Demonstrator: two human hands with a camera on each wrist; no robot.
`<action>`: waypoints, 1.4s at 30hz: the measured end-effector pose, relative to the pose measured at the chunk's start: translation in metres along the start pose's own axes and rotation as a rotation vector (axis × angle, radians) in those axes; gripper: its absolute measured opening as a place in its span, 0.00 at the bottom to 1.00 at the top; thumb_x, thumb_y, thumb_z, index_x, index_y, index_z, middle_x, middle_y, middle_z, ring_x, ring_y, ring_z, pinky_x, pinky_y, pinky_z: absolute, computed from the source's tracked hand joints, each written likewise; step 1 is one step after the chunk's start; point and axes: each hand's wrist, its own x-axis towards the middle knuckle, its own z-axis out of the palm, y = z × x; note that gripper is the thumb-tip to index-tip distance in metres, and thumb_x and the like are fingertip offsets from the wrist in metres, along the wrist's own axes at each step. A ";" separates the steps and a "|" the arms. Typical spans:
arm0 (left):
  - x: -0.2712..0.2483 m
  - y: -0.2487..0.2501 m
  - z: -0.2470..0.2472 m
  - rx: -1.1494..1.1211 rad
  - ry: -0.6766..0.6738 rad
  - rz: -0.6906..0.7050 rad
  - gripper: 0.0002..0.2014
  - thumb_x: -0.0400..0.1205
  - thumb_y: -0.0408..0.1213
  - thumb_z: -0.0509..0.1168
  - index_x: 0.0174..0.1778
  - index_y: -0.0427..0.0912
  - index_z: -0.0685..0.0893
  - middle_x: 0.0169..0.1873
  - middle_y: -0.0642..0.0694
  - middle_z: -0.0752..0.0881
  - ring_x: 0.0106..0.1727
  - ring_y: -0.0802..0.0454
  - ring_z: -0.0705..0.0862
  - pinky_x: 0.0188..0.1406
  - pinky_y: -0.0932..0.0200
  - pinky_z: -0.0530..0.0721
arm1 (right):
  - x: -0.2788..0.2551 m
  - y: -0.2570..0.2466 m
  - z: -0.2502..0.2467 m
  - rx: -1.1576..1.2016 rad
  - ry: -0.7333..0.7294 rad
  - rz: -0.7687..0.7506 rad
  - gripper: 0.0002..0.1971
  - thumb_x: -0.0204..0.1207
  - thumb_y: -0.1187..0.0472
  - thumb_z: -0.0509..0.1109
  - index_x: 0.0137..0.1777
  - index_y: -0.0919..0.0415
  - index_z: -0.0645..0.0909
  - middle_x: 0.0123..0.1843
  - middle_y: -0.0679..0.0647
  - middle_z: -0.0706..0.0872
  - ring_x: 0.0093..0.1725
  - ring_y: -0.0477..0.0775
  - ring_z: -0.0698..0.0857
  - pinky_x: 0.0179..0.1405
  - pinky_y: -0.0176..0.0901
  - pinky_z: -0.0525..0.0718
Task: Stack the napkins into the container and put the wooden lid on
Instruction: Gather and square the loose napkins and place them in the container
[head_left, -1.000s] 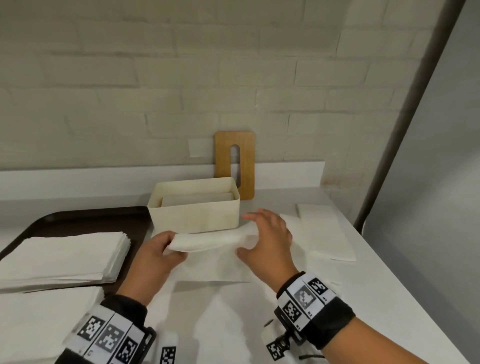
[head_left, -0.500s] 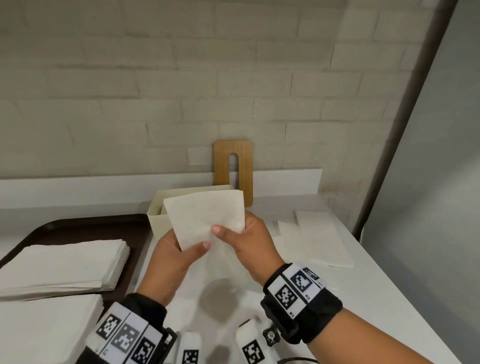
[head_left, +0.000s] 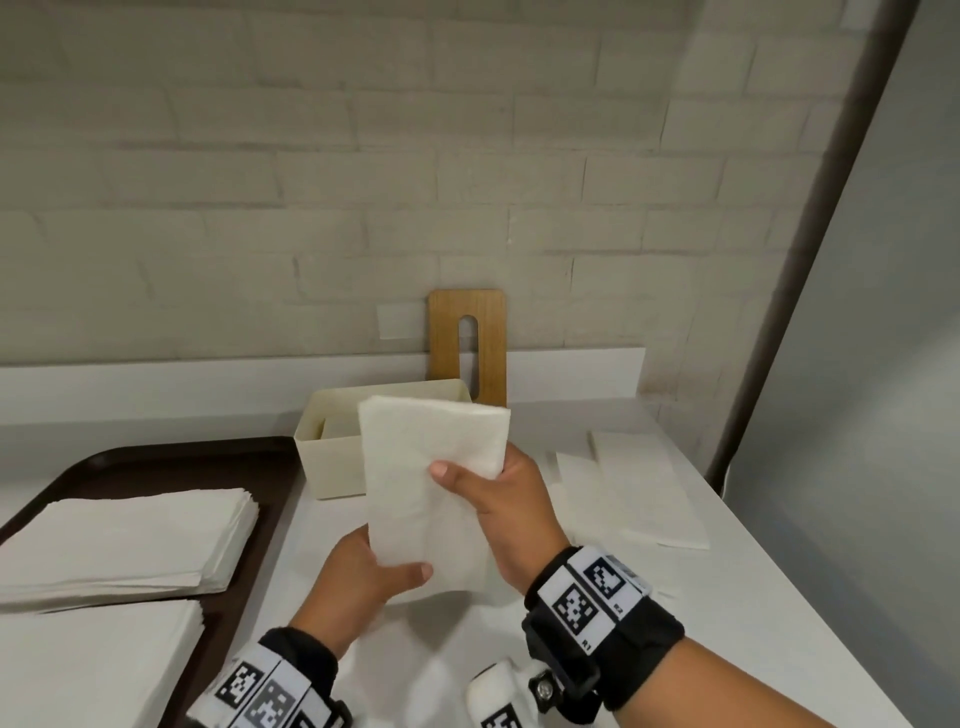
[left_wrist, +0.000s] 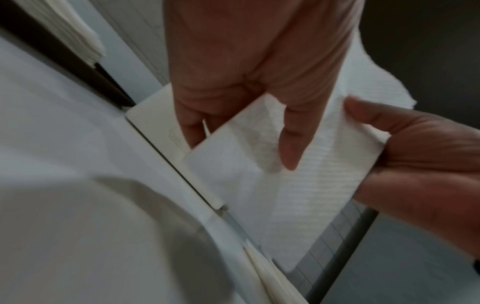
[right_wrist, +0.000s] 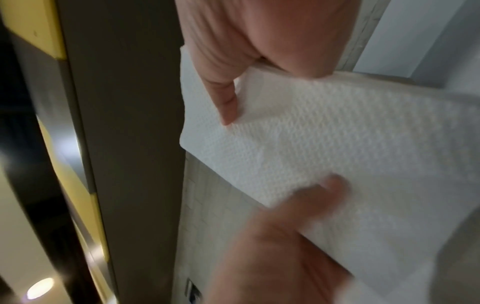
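I hold a folded white napkin (head_left: 421, 478) upright in the air in front of the cream container (head_left: 332, 462). My left hand (head_left: 384, 569) pinches its lower corner, thumb on the near face. My right hand (head_left: 488, 483) grips its right edge, thumb across the front. The left wrist view shows the napkin (left_wrist: 298, 181) between both hands; so does the right wrist view (right_wrist: 324, 148). The container stands open with napkins inside. The wooden lid (head_left: 467, 343), with a long slot, leans upright against the brick wall behind the container.
A dark brown tray (head_left: 156, 462) at the left carries a napkin stack (head_left: 119, 540), with another stack (head_left: 88, 670) nearer me. Folded napkins (head_left: 639, 493) lie flat on the white counter at the right. The counter's right edge runs beside a grey panel.
The napkin came up off the counter and now stands upright and taller. My left hand slid down to its lower corner; my right hand moved to its right edge.
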 end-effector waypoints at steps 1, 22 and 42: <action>0.001 -0.002 -0.003 0.003 0.001 -0.019 0.15 0.70 0.25 0.75 0.48 0.46 0.86 0.42 0.48 0.92 0.47 0.50 0.90 0.46 0.57 0.87 | 0.003 -0.004 -0.002 0.026 0.014 -0.011 0.13 0.70 0.70 0.75 0.51 0.55 0.85 0.53 0.57 0.91 0.53 0.56 0.89 0.53 0.52 0.88; 0.007 -0.013 -0.041 0.009 0.152 -0.125 0.10 0.74 0.19 0.65 0.46 0.36 0.81 0.42 0.35 0.86 0.42 0.41 0.83 0.39 0.55 0.78 | -0.002 0.047 -0.047 -0.435 0.088 0.283 0.17 0.62 0.81 0.70 0.30 0.56 0.75 0.30 0.50 0.79 0.31 0.47 0.77 0.30 0.34 0.75; 0.012 0.006 -0.048 0.045 0.090 -0.073 0.10 0.58 0.30 0.67 0.34 0.35 0.78 0.31 0.41 0.81 0.35 0.47 0.77 0.36 0.58 0.74 | 0.009 0.034 -0.050 -0.331 0.032 0.281 0.14 0.54 0.77 0.74 0.28 0.58 0.76 0.28 0.51 0.78 0.29 0.47 0.76 0.27 0.31 0.73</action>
